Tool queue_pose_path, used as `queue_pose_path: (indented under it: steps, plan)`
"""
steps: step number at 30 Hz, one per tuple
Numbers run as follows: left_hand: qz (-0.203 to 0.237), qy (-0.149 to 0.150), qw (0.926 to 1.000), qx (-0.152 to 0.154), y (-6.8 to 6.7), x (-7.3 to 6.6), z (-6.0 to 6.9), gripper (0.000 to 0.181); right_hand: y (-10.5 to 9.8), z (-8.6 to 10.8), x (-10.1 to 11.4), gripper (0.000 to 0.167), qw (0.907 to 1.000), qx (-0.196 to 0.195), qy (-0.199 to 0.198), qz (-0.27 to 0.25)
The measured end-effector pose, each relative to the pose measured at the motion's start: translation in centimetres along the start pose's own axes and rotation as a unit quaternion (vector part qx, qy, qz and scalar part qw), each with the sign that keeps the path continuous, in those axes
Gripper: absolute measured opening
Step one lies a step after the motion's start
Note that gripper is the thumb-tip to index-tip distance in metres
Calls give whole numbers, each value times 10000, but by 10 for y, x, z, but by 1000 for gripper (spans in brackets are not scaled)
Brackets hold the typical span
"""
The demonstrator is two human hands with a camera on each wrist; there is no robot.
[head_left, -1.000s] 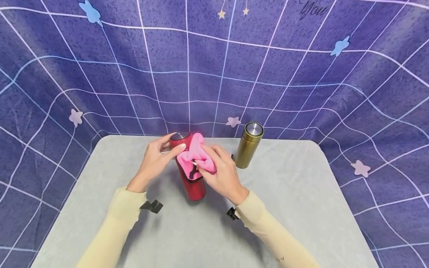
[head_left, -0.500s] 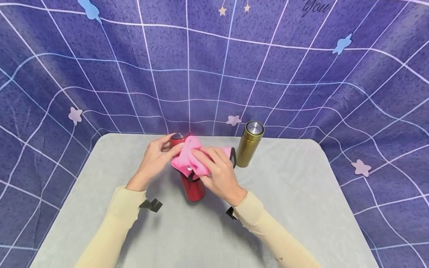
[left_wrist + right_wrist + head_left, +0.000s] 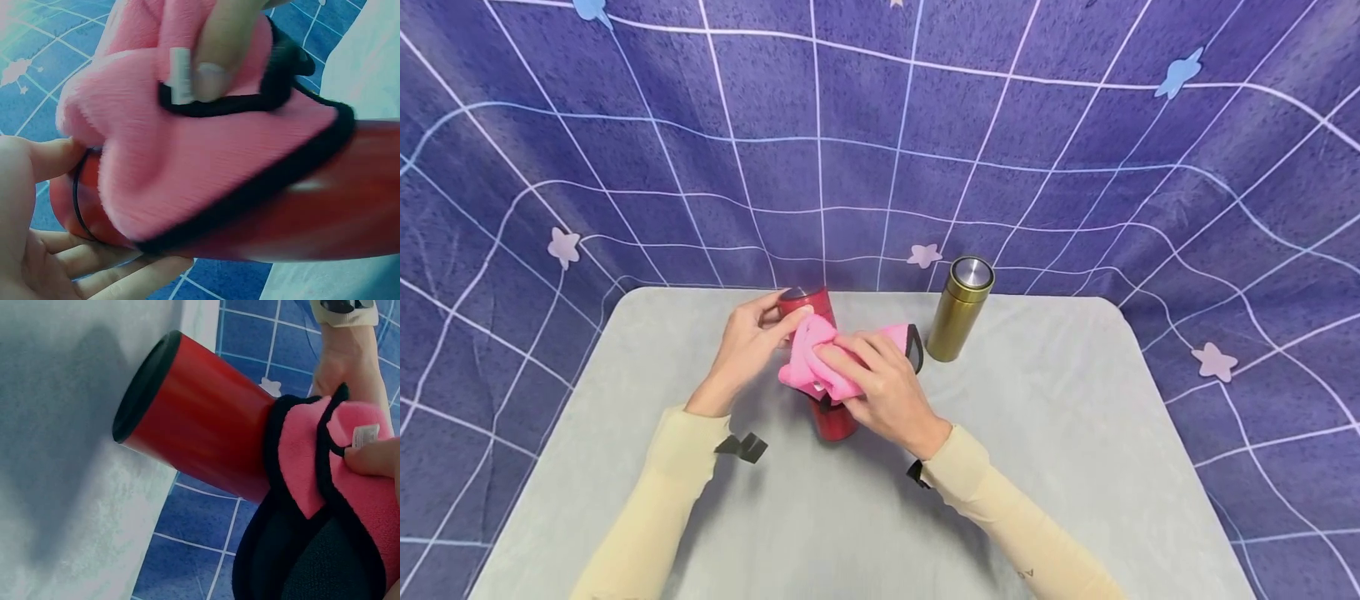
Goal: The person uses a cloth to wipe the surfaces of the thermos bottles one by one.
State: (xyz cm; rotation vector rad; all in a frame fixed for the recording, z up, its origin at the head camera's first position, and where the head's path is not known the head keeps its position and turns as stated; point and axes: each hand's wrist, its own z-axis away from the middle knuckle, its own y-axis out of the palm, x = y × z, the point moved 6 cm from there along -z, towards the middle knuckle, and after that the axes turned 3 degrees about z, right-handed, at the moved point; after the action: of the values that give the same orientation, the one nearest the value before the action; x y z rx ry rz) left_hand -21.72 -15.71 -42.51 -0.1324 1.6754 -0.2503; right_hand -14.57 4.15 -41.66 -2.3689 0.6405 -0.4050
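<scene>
A red bottle (image 3: 835,421) with a dark-rimmed lid is held tilted by its upper end in my left hand (image 3: 741,350), thumb on one side and fingers on the other. In the left wrist view those fingers (image 3: 119,275) lie under the red bottle (image 3: 375,194). My right hand (image 3: 887,392) grips a bunched pink cloth (image 3: 808,358) with black edging against the bottle's side. The right wrist view has the bottle's dark base and red body (image 3: 206,419) beside the cloth (image 3: 306,456), whose grey-black face shows, and my thumb (image 3: 375,457) near a white tag.
A gold bottle (image 3: 955,325) with a silver-topped lid stands upright to the right of my right hand, near the back edge of the grey table (image 3: 1060,433). A purple-blue curtain (image 3: 880,150) with a line grid and stars surrounds the table's back and sides.
The right hand has shifted slightly left with the pink cloth, and a flap of the cloth has come out to the right behind that hand. The left hand keeps its hold on the red bottle.
</scene>
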Motion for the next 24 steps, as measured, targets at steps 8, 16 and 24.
queue_pose_path:
  steps: [8, 16, 24]
  plan:
    - [-387, 28, 9992, -12, 1, -1, -1, 51, 11, 3, 14, 48, 9983, 351, -413, 206]
    - [-470, -123, 9988, 55, 2, -1, -2, 58, 21, 8, 23, 44, 9960, 548, -624, 345]
    - [-328, -193, 9993, 52, 0, -2, -5, 59, 30, 23, 29, 49, 9914, 792, -904, 511]
